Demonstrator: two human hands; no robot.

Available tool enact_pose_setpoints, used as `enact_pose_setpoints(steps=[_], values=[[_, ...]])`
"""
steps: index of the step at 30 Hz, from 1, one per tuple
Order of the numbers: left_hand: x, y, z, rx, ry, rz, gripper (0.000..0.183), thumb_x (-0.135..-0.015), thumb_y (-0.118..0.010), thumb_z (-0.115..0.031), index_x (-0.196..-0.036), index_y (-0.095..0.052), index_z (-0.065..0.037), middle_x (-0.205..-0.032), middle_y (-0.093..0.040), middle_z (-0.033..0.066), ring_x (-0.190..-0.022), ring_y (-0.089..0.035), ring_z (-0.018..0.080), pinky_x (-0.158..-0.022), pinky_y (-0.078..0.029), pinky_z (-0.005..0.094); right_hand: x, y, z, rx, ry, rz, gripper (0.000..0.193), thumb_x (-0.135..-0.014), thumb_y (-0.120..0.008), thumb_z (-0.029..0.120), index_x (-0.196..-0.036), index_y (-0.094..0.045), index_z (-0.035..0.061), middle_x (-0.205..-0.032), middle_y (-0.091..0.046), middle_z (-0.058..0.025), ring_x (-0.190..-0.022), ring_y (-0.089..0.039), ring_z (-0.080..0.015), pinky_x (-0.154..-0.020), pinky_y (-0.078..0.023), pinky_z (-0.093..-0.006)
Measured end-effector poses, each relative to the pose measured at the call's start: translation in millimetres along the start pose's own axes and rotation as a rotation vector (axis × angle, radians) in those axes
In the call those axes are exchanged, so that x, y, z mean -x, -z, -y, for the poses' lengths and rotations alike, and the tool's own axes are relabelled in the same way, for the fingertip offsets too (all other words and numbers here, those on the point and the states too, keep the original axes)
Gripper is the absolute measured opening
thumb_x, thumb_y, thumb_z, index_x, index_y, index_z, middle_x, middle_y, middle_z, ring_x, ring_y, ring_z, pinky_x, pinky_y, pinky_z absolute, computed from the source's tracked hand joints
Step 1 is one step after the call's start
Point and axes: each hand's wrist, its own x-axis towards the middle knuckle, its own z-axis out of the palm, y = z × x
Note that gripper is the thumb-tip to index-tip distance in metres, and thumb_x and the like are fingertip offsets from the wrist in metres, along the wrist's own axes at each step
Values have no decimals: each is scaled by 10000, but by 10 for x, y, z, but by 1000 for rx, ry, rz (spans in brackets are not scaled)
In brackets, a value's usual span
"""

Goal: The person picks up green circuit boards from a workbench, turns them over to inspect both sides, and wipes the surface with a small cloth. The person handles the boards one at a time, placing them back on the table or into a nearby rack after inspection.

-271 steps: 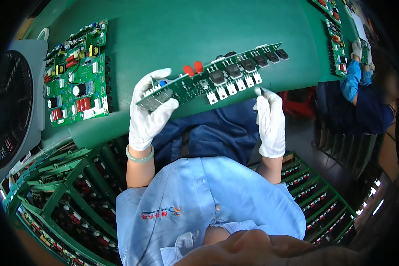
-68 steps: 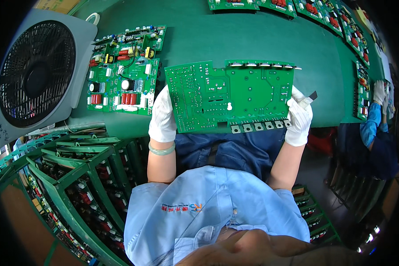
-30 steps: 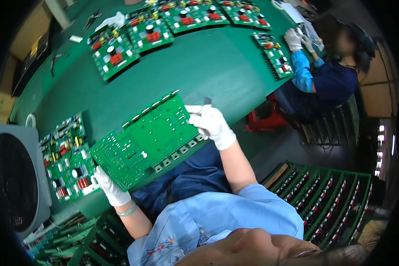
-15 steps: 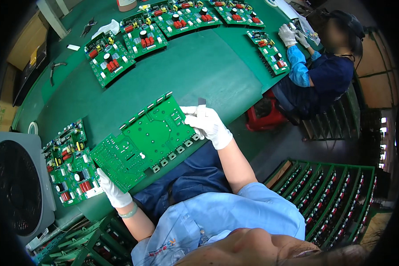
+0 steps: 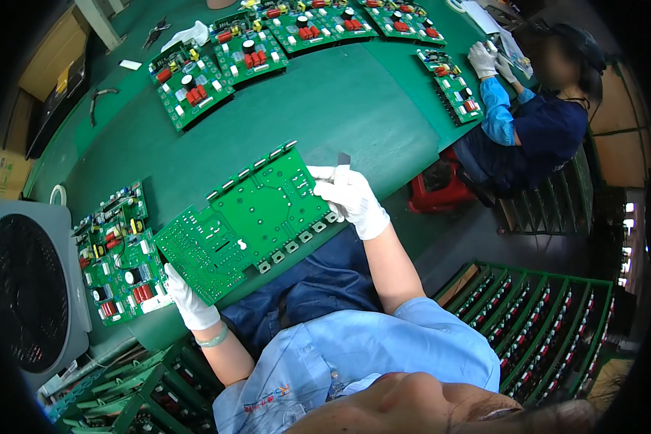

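A green circuit board [image 5: 267, 206], solder side up, is held tilted above the table's near edge. Metal tabs stick out along its near and far long edges. My left hand [image 5: 192, 302], in a white glove, grips its lower left corner. At the right end my gloved right hand [image 5: 356, 204] is closed on the board's edge. A small dark flat piece [image 5: 344, 158] sticks up from the right-hand fingers; its kind cannot be made out. Beside the left hand lies another circuit board [image 5: 119, 257], parts side up.
Several populated boards [image 5: 315, 32] line the back of the green table [image 5: 296, 101]. A grey fan unit [image 5: 32, 289] stands at left, pliers [image 5: 94, 105] farther back. A co-worker [image 5: 535, 123] sits at right near one board [image 5: 452, 90]. A green rack [image 5: 528, 325] of boards stands at lower right.
The whole view has shifted slightly, so the table's things appear a little higher and to the right. Both hands keep their hold on the board.
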Motion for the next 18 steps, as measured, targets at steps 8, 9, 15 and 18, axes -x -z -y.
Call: enact_pose_setpoints(steps=[8,9,15,18], values=[[112,-172,-180,39,21,50,527,-1021,-494,-454,-1359,-515,-51,-1236,-626,85,-1038,-625,183,-863,-541,343,-12,67,-166,37,47,-52,403,-852,-683,80,-1218,-635,-81,-679,-630,-14,-411,-398,-26,-384,-307,-209],[126,-178,-221,6,-5,97,494,-1032,-479,-430,-1336,-530,-43,-1214,-634,82,-1007,-632,169,-838,-543,320,-19,49,-154,-17,38,-45,405,-849,-672,59,-1223,-627,-90,-778,-671,-33,-435,-395,-17,-401,-295,-198],[139,-245,-307,115,23,226,572,-983,-580,-421,-1375,-500,-13,-1249,-623,71,-1078,-617,160,-910,-517,310,-66,34,-226,-229,42,-2,439,-842,-585,-11,-1265,-577,-129,-1048,-708,-117,-606,-508,-23,-508,-348,-172],[125,-201,-237,155,18,193,489,-1016,-524,-375,-1345,-526,-14,-1226,-637,80,-1051,-630,163,-895,-525,312,-59,20,-182,-239,32,22,453,-848,-571,-7,-1281,-557,-139,-1061,-702,-132,-647,-549,-34,-529,-376,-170]])
